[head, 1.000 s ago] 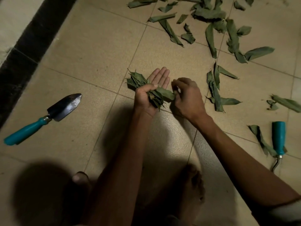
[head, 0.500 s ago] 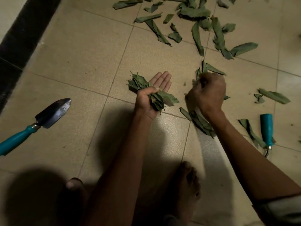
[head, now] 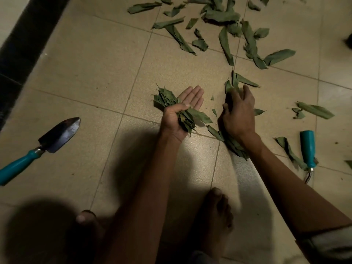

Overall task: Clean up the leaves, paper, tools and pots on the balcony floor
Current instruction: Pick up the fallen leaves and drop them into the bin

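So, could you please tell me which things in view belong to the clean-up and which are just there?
Part of the job:
- bundle of leaves pinned by the left hand
- leaves the right hand is gathering
- scattered leaves further off
- trowel
- teal-handled tool

Just there:
- tiled floor
- dark border strip

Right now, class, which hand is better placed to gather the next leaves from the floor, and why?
The right hand. It is already down on loose leaves lying on the floor, with more just beyond it. The left hand is full, its thumb pinning a bunch of leaves.
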